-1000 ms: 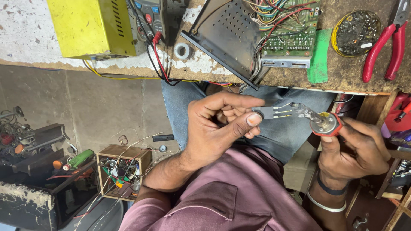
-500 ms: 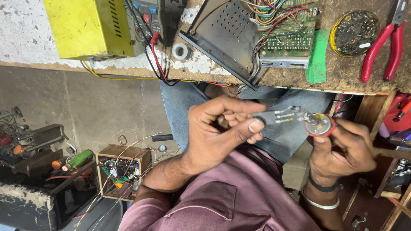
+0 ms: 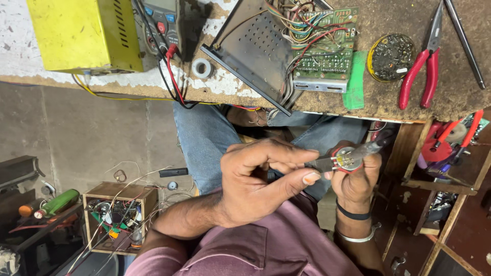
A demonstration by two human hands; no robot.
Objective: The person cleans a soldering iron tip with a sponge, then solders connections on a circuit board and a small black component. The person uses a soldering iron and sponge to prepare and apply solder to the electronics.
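Note:
My left hand (image 3: 261, 184) reaches in from the lower left and pinches a slim grey metal tool (image 3: 319, 163) between thumb and fingers. The tool's tip lies across a small round component with a red rim (image 3: 348, 161). My right hand (image 3: 355, 186), with a dark band and a metal bangle on the wrist, holds that component from below. Both hands hover over my lap, above blue jeans and a maroon shirt, just below the workbench edge (image 3: 327, 105).
The bench carries a yellow metal box (image 3: 82, 33), a multimeter (image 3: 161, 20), a tape roll (image 3: 201, 67), a dark perforated panel (image 3: 255, 46), a wired circuit board (image 3: 322, 46), a round tin (image 3: 391, 56) and red-handled pliers (image 3: 422, 71). A wooden box of parts (image 3: 117, 214) stands on the floor at left.
Both hands have drifted lower and to the left, closer to my body. The right hand has drawn in toward the left one, still with the tool on the component.

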